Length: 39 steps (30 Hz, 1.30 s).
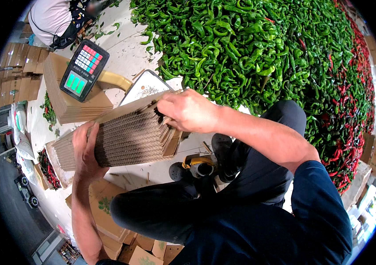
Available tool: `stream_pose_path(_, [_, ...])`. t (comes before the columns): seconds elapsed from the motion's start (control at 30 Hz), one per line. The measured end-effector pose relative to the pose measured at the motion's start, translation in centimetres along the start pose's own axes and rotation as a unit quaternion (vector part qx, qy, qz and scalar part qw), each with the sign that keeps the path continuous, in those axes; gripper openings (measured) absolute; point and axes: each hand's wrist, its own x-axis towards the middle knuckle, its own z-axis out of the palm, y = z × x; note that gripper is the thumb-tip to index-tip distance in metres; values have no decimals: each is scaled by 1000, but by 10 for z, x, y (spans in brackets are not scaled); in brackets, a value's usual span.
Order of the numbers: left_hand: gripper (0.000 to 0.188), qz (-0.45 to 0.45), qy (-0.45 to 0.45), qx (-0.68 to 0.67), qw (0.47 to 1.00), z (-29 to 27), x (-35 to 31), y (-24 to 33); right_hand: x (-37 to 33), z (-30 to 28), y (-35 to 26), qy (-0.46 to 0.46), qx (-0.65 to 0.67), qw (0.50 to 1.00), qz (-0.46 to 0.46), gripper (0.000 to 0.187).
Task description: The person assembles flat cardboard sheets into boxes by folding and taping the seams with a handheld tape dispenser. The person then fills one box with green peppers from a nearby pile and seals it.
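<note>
A thick stack of flattened cardboard boxes [128, 139] lies tilted in front of me, its corrugated edges facing me. My left hand [86, 148] grips the left part of that stack, fingers over the upper edge and thumb along the front. At the right end, my right hand [187, 110] is closed on the upper corner of the sheets, where several fan slightly apart; its fingertips are partly hidden. Just behind the stack stands a weighing scale with a lit keypad display [82, 70] and a metal pan [147, 85], which the cardboard partly covers.
Green peppers [241, 48] pile up ahead and right, with red ones [344, 145] toward the far right. Another cardboard stack [64, 99] stands behind the display. A yellow tape dispenser [199, 163] lies by my feet. Printed boxes [104, 210] lie lower left. Another person [51, 20] sits upper left.
</note>
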Motion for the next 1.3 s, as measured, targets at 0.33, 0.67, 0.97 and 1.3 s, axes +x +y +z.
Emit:
stream_pose_path(0.33, [95, -28, -10, 3, 1000, 2, -3, -5, -22, -49, -11, -18, 265, 943, 201, 8])
stream_pose_path(0.67, [108, -64, -34, 4, 997, 0, 1, -12, -26, -32, -56, -129, -103, 983, -86, 17])
stream_pose_path(0.97, [108, -33, -10, -14, 999, -1, 11, -14, -71, -9, -49, -136, -144, 973, -116, 18])
stream_pose_path(1.3, [103, -20, -7, 1, 1000, 2, 16, -16, -117, 28, -84, -358, 146, 913, 131, 26])
